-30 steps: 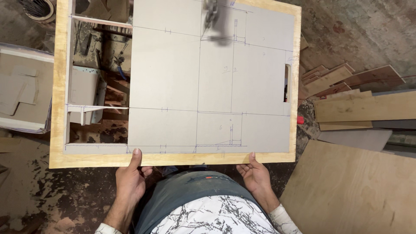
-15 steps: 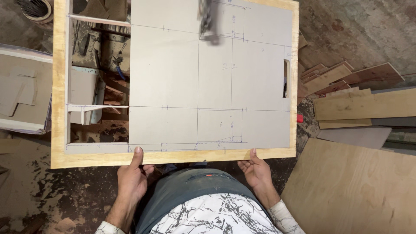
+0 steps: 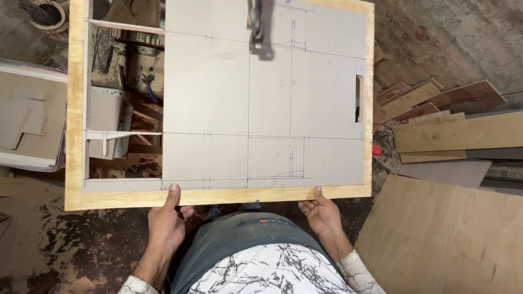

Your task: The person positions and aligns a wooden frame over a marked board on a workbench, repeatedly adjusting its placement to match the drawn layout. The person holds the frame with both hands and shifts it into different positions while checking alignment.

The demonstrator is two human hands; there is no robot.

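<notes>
Left hand (image 3: 166, 223) and right hand (image 3: 321, 213) gripping near edge of wood-framed grey panel (image 3: 261, 103) — thumbs on top. Plywood sheet (image 3: 441, 239) right of right hand; dusty floor (image 3: 65, 250) below — scrap boards (image 3: 436, 117) beyond.

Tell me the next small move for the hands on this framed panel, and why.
Probably keep both grips and steady the panel level before shifting it. The left hand and right hand hold only the near edge of the wooden frame, thumbs on top, so most of the grey board hangs out beyond them. A metal tool lies near the far edge and could slide if the panel tips.
</notes>
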